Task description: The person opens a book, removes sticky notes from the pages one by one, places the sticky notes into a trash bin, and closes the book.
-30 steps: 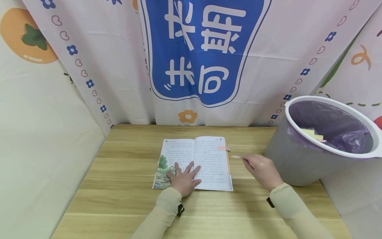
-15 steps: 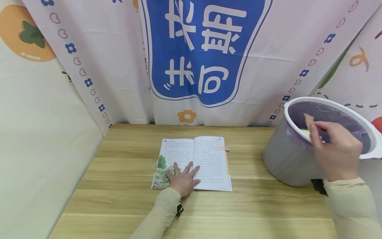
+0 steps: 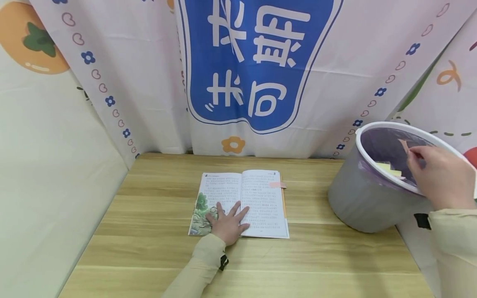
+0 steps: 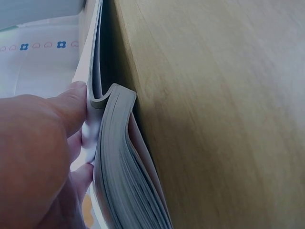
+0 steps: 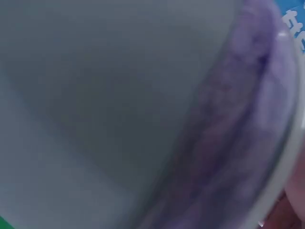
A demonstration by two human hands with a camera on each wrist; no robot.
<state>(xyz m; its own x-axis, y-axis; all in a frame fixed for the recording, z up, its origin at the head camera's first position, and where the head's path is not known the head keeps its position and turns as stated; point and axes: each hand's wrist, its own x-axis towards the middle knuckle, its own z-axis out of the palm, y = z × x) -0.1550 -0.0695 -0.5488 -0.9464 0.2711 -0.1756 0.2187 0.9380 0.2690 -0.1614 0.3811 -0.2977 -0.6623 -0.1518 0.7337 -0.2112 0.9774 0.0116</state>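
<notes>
An open book (image 3: 261,203) lies on the wooden table, with text on both pages and a green picture at lower left. My left hand (image 3: 227,227) rests on it near the spine, fingers spread. In the left wrist view, the page block (image 4: 119,143) shows edge-on beside that hand. A pink sticky note (image 3: 277,185) sticks out past the right page's edge. Over the grey trash bin (image 3: 367,198), my right hand (image 3: 445,178) pinches a small pinkish sticky note (image 3: 403,145) between thumb and finger. The right wrist view mostly shows the bin's wall and its purple liner (image 5: 228,119).
Yellow paper slips (image 3: 388,169) lie inside the bin, whose white rim (image 3: 361,140) stands high at the table's right side. A printed curtain (image 3: 149,82) hangs behind the wooden table (image 3: 149,207).
My right hand has moved right and up from beside the book to over the bin, carrying the pinkish sticky note. The left hand has stayed on the book.
</notes>
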